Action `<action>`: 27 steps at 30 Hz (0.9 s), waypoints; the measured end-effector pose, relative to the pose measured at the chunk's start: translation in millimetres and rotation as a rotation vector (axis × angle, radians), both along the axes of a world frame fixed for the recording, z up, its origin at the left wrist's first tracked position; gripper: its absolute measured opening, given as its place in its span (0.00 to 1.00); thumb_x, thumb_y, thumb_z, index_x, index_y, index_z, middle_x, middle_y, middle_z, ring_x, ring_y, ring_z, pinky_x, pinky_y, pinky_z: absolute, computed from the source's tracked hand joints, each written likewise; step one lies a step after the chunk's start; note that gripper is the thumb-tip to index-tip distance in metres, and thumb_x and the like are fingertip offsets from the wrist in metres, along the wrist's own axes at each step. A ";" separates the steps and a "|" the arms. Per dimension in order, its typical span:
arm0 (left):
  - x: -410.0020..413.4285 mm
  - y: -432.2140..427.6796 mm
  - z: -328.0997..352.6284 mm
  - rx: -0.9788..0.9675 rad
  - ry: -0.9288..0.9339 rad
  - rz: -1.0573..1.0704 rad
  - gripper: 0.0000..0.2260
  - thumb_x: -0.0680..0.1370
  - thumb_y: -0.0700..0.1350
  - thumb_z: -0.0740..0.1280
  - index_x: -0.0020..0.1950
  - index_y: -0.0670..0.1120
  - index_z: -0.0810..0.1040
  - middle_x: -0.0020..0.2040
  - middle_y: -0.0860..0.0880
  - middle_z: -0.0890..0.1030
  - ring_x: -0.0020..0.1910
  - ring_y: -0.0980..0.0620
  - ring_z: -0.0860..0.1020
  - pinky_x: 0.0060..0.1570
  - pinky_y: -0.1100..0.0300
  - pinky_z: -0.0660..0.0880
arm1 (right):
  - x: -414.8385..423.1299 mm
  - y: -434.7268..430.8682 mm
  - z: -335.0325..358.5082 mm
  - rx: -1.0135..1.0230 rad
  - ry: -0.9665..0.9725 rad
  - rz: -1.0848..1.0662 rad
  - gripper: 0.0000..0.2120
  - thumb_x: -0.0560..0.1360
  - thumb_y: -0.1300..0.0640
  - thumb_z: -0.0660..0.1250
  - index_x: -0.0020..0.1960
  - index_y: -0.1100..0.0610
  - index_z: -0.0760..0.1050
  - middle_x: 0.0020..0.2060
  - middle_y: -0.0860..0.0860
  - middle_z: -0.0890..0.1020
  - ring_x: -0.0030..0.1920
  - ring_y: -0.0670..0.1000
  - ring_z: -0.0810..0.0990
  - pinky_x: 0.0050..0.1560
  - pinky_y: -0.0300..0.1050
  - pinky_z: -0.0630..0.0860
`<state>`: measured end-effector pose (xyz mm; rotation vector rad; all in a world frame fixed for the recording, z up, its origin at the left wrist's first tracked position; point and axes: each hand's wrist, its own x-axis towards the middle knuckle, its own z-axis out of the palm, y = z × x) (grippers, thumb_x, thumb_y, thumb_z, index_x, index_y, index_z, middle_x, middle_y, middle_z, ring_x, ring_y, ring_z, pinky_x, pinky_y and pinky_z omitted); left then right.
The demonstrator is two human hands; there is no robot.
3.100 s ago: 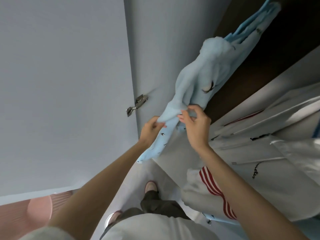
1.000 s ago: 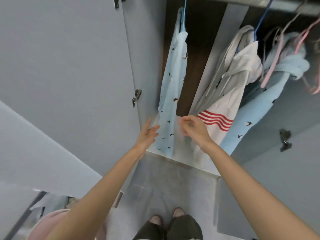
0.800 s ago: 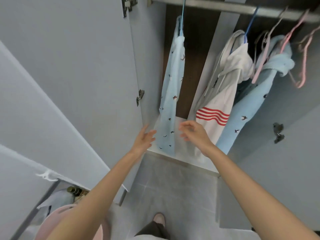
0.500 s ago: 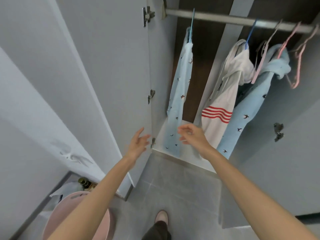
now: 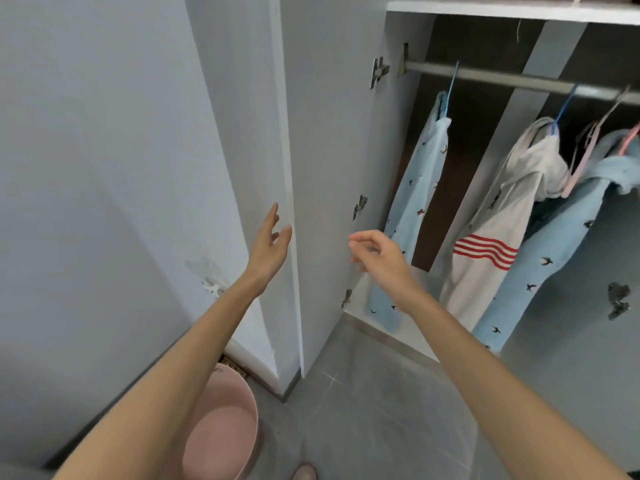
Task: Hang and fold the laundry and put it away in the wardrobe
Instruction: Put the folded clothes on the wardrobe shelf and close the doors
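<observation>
A round pink tub (image 5: pixel 225 438) stands on the grey tiled floor (image 5: pixel 374 420), close against the pale wall (image 5: pixel 86 168) at lower left. Just behind the tub's rim a bit of something brown and woven (image 5: pixel 232 366) shows; what it is cannot be told. A small white hook-like fitting (image 5: pixel 212 287) sticks out of the wall. The pinkish toe of a slipper (image 5: pixel 304 473) peeks in at the bottom edge.

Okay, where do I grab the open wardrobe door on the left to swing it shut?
On the door, probably take the free vertical edge, opposite the hinges; no handle shows on this face. Come from the left with the left hand, which is open beside that edge, and curl the fingers round it.
</observation>
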<state>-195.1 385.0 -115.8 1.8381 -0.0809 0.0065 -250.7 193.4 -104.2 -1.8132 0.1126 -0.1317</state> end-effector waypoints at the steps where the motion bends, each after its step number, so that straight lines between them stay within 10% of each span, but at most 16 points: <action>1: 8.0 1.0 3.8 0.003 0.008 -0.008 0.25 0.82 0.49 0.58 0.77 0.57 0.53 0.76 0.52 0.59 0.71 0.50 0.65 0.68 0.55 0.64 | 6.6 6.4 7.4 -0.010 -0.034 -0.002 0.07 0.78 0.58 0.64 0.55 0.57 0.76 0.50 0.49 0.80 0.44 0.47 0.80 0.50 0.42 0.77; 9: 63.2 4.1 2.4 -0.026 0.073 -0.147 0.31 0.78 0.39 0.64 0.76 0.55 0.54 0.69 0.56 0.65 0.67 0.59 0.63 0.64 0.63 0.61 | 83.2 38.9 49.3 -0.204 -0.243 -0.004 0.12 0.78 0.56 0.65 0.61 0.53 0.74 0.58 0.44 0.78 0.49 0.39 0.76 0.47 0.24 0.70; 16: 82.5 18.9 -6.8 -0.124 0.129 -0.238 0.34 0.73 0.29 0.61 0.71 0.58 0.63 0.56 0.68 0.71 0.57 0.65 0.70 0.40 0.77 0.72 | 140.3 57.9 74.9 -0.298 -0.379 -0.031 0.34 0.74 0.53 0.71 0.75 0.52 0.59 0.73 0.49 0.65 0.68 0.45 0.67 0.66 0.42 0.68; 27: 85.0 18.3 -12.7 -0.148 0.129 -0.285 0.31 0.74 0.33 0.65 0.71 0.58 0.66 0.61 0.58 0.73 0.60 0.58 0.72 0.48 0.73 0.73 | 166.3 72.1 78.1 -0.472 -0.596 -0.222 0.43 0.70 0.48 0.71 0.77 0.52 0.53 0.73 0.49 0.66 0.70 0.48 0.69 0.63 0.52 0.75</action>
